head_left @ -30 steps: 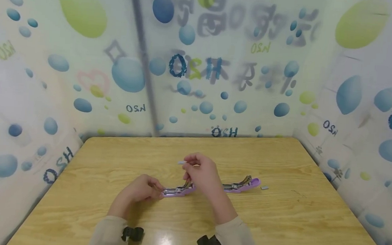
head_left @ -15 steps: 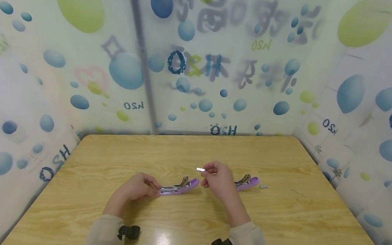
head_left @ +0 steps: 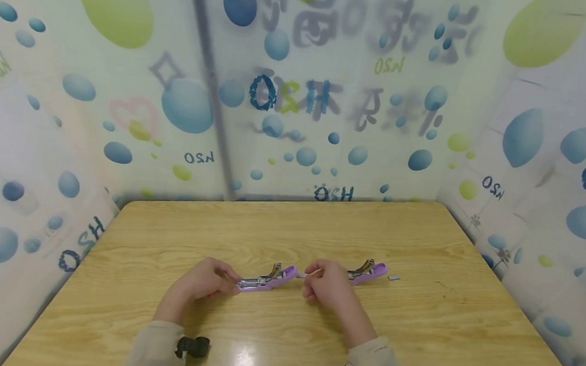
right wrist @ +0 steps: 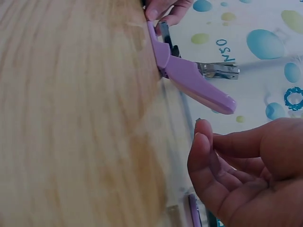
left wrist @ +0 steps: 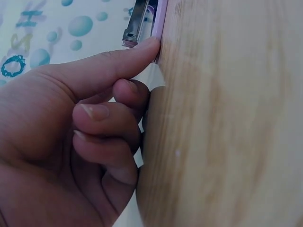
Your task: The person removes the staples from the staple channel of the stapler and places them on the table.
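Observation:
An opened purple stapler (head_left: pixel 265 284) lies on the wooden table, its metal magazine exposed and its top swung back. At its left end my left hand (head_left: pixel 206 279) pinches the tip; in the left wrist view the thumb (left wrist: pixel 137 54) presses along the purple edge. My right hand (head_left: pixel 330 286) pinches a small strip of staples (head_left: pixel 301 275) between thumb and fingertips, just right of the stapler's raised purple end. In the right wrist view only a tiny tip of that strip (right wrist: pixel 198 119) shows above the fingers.
Behind the right hand lies a second opened purple stapler (head_left: pixel 370 273), partly hidden by it. A loose grey staple strip (head_left: pixel 394 277) rests to its right on the table (head_left: pixel 272 340). A patterned curtain (head_left: pixel 295 149) stands beyond the table's far edge.
My right hand has moved right, away from above the first stapler, then lowered toward the table with the staple strip. My left hand stays on the stapler, which has shifted slightly left.

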Demonstrator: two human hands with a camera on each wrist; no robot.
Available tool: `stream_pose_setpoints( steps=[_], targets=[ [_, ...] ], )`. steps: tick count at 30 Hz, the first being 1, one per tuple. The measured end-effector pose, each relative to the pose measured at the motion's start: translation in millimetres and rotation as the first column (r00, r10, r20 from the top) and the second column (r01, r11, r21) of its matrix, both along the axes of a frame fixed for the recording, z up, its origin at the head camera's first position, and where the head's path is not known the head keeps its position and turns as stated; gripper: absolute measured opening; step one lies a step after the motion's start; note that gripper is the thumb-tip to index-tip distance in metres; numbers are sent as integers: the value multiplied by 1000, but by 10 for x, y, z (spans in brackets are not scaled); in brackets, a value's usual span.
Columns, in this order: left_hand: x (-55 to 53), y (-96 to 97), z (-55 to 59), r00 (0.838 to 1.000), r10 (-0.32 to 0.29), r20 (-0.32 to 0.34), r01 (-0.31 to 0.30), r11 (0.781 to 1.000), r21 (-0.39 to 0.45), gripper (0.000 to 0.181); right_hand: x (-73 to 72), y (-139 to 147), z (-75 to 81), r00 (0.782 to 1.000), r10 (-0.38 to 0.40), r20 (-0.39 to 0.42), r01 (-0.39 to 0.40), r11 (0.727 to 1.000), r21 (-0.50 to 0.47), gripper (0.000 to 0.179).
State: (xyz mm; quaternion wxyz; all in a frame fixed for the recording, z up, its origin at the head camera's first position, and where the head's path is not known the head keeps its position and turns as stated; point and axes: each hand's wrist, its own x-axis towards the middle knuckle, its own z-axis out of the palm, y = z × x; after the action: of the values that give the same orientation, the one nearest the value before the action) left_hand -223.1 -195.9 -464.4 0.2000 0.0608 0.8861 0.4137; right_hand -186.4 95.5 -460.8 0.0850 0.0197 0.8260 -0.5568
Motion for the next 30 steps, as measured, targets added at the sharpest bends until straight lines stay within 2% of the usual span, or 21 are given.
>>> stream_pose_setpoints(
  steps=[7,15,30],
  targets=[
    [-7,-8,-17,1000,4,17,-4,1000,13,24,19,-30,-76,999,21,25,-21,1000,1,16],
    [-2,-9,1,1000,-16,22,15,999,41,27,17,-31,-79,999,7,40,-6,1000,-2,19],
    [-15,-17,-28,999,-11,40,9,998,68,26,22,-46,-60,998,-4,57,3,1000,13,22]
  ],
)
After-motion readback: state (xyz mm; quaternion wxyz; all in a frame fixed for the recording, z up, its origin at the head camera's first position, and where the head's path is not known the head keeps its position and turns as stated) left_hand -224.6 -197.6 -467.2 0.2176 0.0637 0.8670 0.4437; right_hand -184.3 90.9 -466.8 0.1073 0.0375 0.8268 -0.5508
